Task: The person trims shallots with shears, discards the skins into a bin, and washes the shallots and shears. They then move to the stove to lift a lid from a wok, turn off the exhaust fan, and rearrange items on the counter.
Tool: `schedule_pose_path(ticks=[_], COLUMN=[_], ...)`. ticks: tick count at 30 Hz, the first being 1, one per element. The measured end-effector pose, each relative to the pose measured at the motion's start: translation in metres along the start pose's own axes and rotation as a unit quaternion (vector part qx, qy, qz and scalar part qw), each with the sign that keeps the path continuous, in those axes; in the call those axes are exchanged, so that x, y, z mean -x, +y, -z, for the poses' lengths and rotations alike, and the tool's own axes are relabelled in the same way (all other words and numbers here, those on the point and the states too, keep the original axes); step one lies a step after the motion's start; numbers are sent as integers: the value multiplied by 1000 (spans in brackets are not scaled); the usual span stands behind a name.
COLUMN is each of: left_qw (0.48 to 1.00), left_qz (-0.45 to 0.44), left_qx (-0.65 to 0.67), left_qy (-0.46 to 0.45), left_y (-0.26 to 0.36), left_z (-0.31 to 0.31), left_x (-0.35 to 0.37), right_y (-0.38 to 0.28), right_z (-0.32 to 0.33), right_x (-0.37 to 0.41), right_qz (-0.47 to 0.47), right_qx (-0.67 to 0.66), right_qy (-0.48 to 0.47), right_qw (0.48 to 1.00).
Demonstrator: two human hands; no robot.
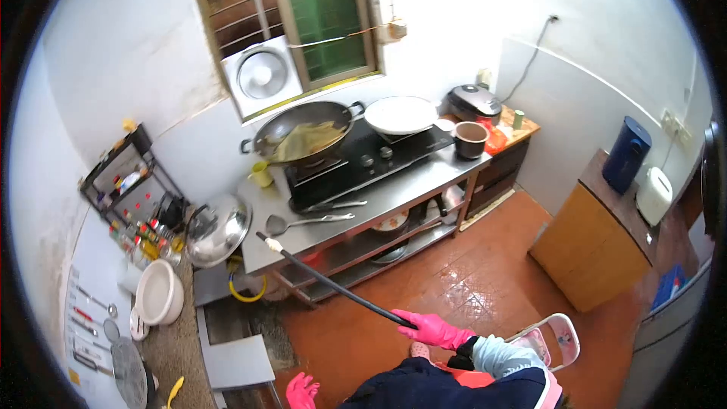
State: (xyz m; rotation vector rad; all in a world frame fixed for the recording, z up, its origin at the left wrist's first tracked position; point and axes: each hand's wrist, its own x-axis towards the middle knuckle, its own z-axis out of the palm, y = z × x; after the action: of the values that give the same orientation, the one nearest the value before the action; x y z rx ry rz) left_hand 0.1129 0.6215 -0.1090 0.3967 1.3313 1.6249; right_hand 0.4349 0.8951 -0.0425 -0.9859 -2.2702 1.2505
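My right hand (433, 329), in a pink rubber glove, is closed around a long black pole (333, 285). The pole slants up and left, past the front edge of the steel counter, and has a pale band near its far tip; what its other end carries is hidden. My left hand (302, 391), gloved in pink too, hangs low at the bottom edge with fingers apart and nothing in it. Near the pole's tip, a spatula (284, 224) lies on the steel counter (261, 251).
A wok (307, 133) and a white pan (401, 115) sit on the black stove (369, 163). A wooden cabinet (594, 238) stands right, with a folding chair (564, 339) near my right arm. The tiled floor (454, 257) looks wet. At left are a domed lid (219, 229) and white basin (160, 292).
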Motion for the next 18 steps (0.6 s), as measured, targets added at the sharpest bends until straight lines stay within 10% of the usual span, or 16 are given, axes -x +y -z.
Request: schedule_pose_path(ticks=[18], left_qw=[970], left_qz=[197], left_qx=[-93], left_qy=[-111], left_y=[-3], left_z=[-357], left_x=[-217], right_y=[110], right_z=[189], right_x=[-46], right_qz=[127], right_qx=[110], right_qy=[-87], right_qw=[982])
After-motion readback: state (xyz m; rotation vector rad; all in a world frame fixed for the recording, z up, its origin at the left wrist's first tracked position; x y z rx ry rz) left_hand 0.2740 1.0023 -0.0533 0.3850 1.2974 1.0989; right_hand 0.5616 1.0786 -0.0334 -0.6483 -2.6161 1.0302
